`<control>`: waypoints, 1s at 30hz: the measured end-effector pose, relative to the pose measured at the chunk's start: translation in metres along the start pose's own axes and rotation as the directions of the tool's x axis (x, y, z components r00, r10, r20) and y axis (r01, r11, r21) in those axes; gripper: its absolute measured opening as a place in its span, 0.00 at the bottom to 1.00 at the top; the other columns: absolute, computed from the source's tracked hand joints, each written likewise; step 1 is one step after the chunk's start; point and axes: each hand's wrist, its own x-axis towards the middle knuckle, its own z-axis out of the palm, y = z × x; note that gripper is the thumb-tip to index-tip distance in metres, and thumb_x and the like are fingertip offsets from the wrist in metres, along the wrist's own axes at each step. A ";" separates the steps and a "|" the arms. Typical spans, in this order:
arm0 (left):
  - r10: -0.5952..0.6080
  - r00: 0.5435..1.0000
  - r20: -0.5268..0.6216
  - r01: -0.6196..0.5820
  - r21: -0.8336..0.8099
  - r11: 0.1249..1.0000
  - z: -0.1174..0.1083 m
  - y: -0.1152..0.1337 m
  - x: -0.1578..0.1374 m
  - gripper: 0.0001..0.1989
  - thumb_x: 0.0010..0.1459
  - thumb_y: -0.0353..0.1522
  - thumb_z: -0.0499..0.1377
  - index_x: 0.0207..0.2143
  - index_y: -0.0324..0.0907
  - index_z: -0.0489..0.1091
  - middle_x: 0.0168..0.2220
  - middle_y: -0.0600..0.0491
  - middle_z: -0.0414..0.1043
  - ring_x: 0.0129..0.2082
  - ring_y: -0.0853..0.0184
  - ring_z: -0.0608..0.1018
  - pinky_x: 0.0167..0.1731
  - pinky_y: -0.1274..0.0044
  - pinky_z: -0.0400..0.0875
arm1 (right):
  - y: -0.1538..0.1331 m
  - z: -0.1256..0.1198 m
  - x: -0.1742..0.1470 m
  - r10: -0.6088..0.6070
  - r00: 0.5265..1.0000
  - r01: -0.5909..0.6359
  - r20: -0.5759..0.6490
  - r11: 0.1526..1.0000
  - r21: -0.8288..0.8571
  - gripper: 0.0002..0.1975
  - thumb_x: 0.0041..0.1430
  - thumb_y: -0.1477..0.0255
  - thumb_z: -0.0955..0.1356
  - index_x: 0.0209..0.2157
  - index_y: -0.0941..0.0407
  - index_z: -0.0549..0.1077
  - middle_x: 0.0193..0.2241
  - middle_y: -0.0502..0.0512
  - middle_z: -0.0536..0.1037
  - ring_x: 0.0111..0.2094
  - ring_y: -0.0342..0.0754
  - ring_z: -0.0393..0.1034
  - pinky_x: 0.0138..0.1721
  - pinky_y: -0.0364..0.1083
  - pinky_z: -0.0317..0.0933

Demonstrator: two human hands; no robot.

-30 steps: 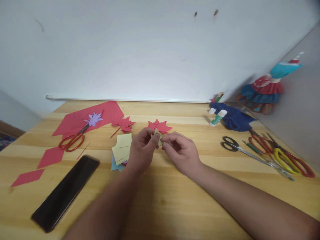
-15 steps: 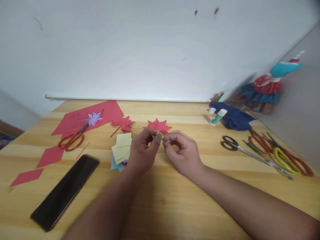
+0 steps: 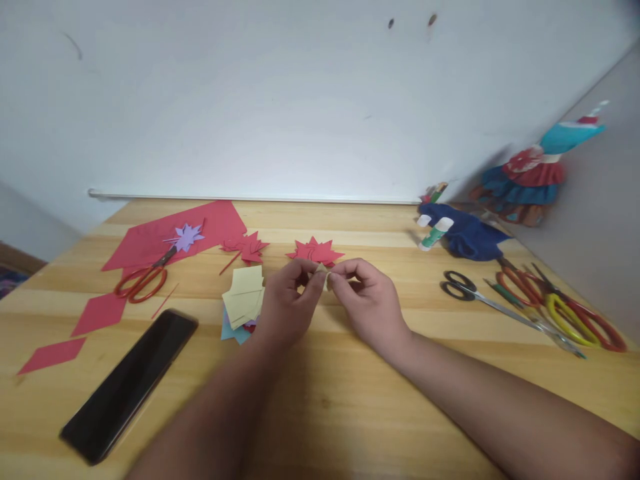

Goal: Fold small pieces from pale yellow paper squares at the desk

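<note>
A small piece of yellow paper is pinched between my two hands in the middle of the table. My left hand grips its left side between thumb and fingers. On the other side my right hand has thumb and forefinger closed on its edge. Fingers hide most of the paper, so its exact folds cannot be made out. Just beyond the hands lies a red paper star shape. Beside my left hand is a stack of yellow paper squares, resting over light blue paper.
Orange-handled scissors, a purple paper star, red sheets and a black phone lie left. To the right are black-handled scissors, a glue stick, blue cloth and yellow-handled scissors. A whiteboard stands behind.
My right thumb and forefinger have moved slightly left and up, closer to my left fingertips on the yellow paper. Everything on the table stays in place.
</note>
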 end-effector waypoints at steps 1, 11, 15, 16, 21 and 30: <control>-0.047 0.999 0.008 0.047 -0.051 0.998 0.001 -0.001 0.000 0.08 0.63 0.38 0.63 0.34 0.43 0.74 0.27 0.56 0.74 0.27 0.69 0.75 0.30 0.78 0.69 | 0.000 0.000 0.000 0.001 1.000 -0.001 0.001 1.000 0.003 0.06 0.60 0.66 0.72 0.32 0.54 0.77 0.29 0.51 0.79 0.25 0.43 0.68 0.26 0.43 0.62; -0.196 0.980 0.042 0.200 -0.246 0.948 0.003 -0.003 0.006 0.10 0.59 0.40 0.67 0.34 0.42 0.76 0.29 0.55 0.77 0.29 0.70 0.77 0.32 0.78 0.72 | 0.002 0.002 0.001 0.038 0.999 -0.039 0.009 0.993 0.108 0.08 0.59 0.65 0.72 0.32 0.54 0.75 0.27 0.48 0.75 0.25 0.42 0.65 0.26 0.43 0.61; -0.183 0.981 0.057 0.192 -0.267 0.944 0.003 0.000 0.006 0.11 0.57 0.40 0.68 0.33 0.42 0.76 0.28 0.54 0.78 0.29 0.69 0.78 0.32 0.77 0.74 | 0.002 0.003 0.002 0.046 0.999 -0.048 0.016 0.982 0.182 0.09 0.57 0.65 0.74 0.32 0.54 0.72 0.23 0.45 0.73 0.22 0.41 0.64 0.25 0.42 0.60; -0.175 0.983 0.057 0.184 -0.270 0.945 0.003 0.001 0.006 0.11 0.57 0.40 0.68 0.33 0.42 0.76 0.28 0.54 0.78 0.28 0.69 0.78 0.32 0.77 0.74 | 0.002 0.003 0.002 0.058 0.998 -0.061 0.019 0.979 0.196 0.09 0.57 0.65 0.74 0.32 0.53 0.72 0.22 0.45 0.73 0.22 0.41 0.64 0.24 0.42 0.60; -0.151 0.988 0.036 0.155 -0.343 0.927 0.005 0.006 0.008 0.12 0.52 0.38 0.71 0.33 0.42 0.73 0.28 0.56 0.76 0.27 0.71 0.77 0.31 0.78 0.75 | 0.002 0.003 0.002 0.097 0.995 -0.101 0.029 0.973 0.206 0.10 0.59 0.64 0.73 0.31 0.53 0.71 0.23 0.46 0.75 0.23 0.42 0.66 0.25 0.43 0.63; -0.225 0.971 0.086 0.238 -0.494 0.836 0.006 0.001 0.011 0.15 0.54 0.41 0.71 0.36 0.41 0.72 0.27 0.57 0.75 0.26 0.72 0.77 0.29 0.78 0.76 | 0.000 0.002 0.003 0.042 0.999 -0.045 0.024 0.988 0.148 0.09 0.59 0.65 0.72 0.30 0.53 0.71 0.23 0.44 0.69 0.23 0.41 0.59 0.25 0.43 0.55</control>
